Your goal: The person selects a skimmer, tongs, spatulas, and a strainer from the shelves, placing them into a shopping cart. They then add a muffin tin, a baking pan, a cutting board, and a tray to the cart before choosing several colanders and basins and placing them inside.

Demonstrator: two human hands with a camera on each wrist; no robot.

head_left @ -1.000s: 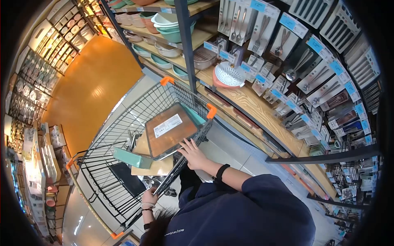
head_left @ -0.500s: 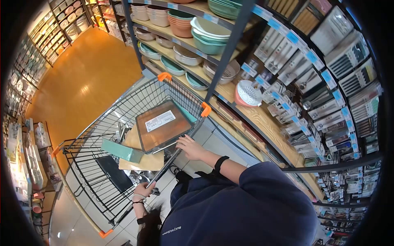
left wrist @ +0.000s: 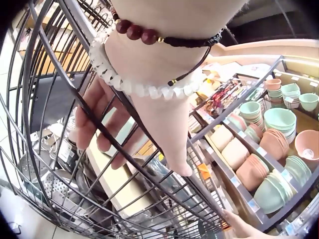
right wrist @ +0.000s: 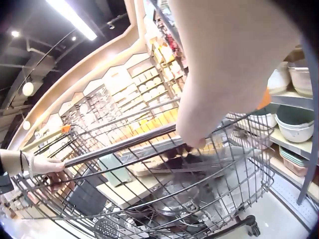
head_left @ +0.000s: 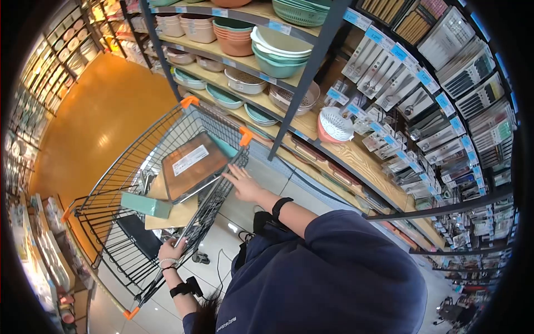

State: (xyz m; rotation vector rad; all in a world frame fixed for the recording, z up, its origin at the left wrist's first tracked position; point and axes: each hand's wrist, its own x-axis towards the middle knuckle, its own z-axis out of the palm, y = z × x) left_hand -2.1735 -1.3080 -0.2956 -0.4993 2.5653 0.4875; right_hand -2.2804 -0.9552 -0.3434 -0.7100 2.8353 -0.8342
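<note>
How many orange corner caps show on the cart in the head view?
4: top cap, right cap, left cap and bottom cap, as pictured; none of the cart's corners seems hidden.

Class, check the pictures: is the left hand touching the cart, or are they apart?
Touching. The left wrist view shows the left hand gripping the cart at its rim, thumb and fingers on either side.

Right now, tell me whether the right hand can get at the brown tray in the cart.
Probably yes: the right hand is at the rim of the cart, beside the brown tray, with nothing visible lying over its labelled face.
</note>
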